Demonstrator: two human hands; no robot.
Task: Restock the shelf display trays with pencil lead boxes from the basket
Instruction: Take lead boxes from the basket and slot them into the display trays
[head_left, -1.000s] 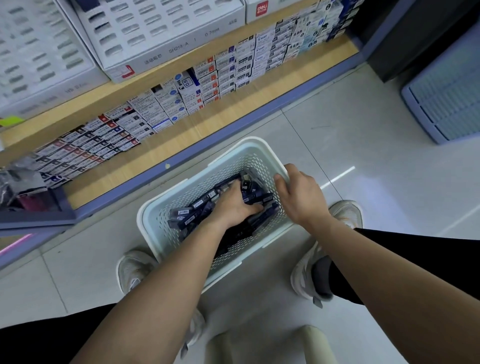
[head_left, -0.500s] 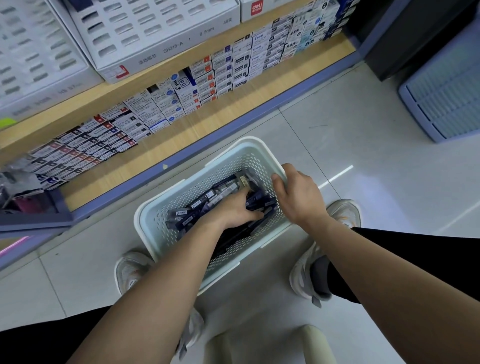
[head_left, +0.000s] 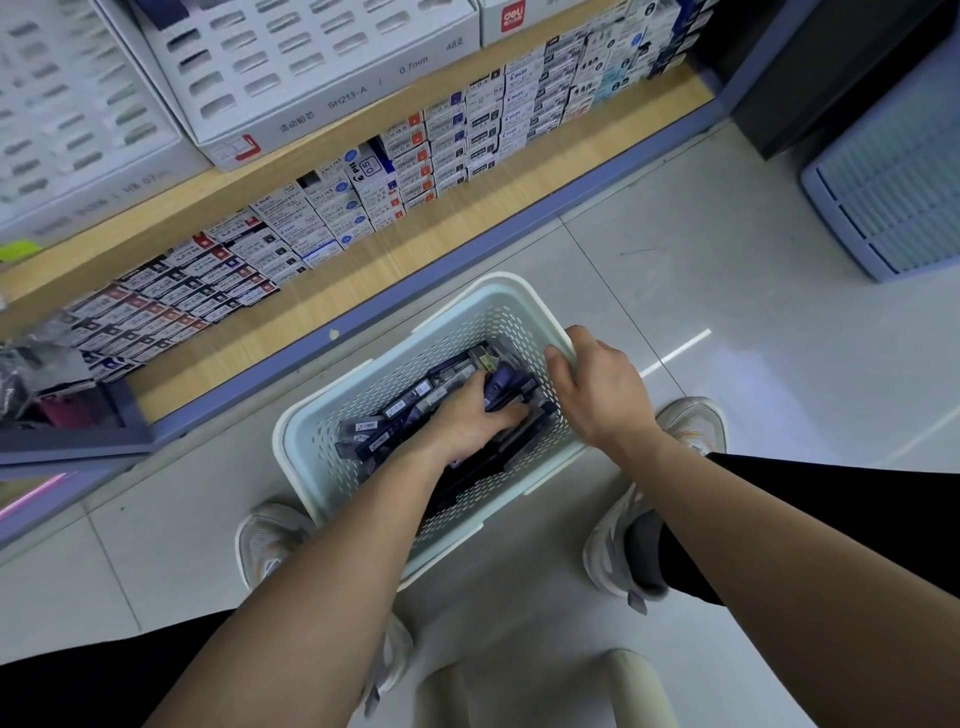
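Head view: left hand (head_left: 467, 422) clutches lead boxes (head_left: 410, 402) lying lengthwise along basket (head_left: 298, 434); right hand (head_left: 602, 395) grips its rim.

boxes (head_left: 402, 410) in basket (head_left: 301, 441), shelf (head_left: 363, 260) behind

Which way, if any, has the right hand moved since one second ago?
No. The right hand grips the basket at the same spot on its right side rim, and is just as near the bright floor streak.
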